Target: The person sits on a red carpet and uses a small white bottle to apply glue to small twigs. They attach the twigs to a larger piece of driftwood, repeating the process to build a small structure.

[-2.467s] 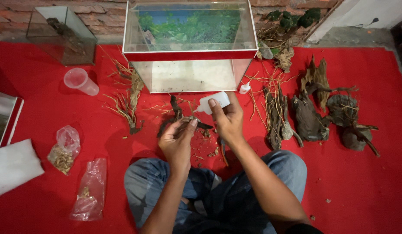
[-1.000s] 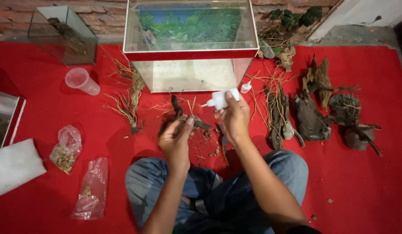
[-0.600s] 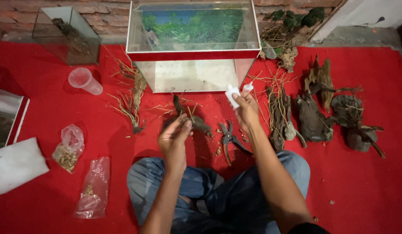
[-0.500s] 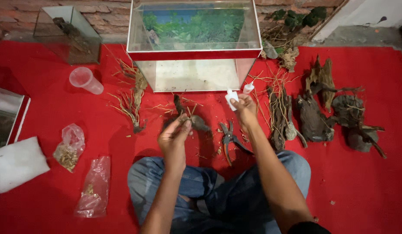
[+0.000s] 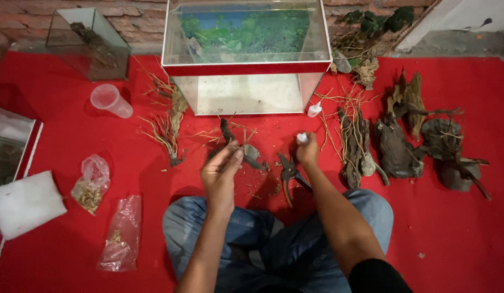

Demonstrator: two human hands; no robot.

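2 hands work over red carpet (image 5: 62, 135): left hand (image 5: 222, 171) pinches a gnarled dark root piece (image 5: 246, 152), right hand (image 5: 307, 151) fingers clamp a small white bottle (image 5: 302, 138)

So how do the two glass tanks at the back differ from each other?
The big tank in the middle is wide, with a red band along its front and a green plant picture on its back wall; its pale floor looks bare. The small tank on the left is plain glass, stands at an angle, and holds a dark piece of wood. Both are clear-sided, open at the top, and stand on the red cloth by the brick wall.
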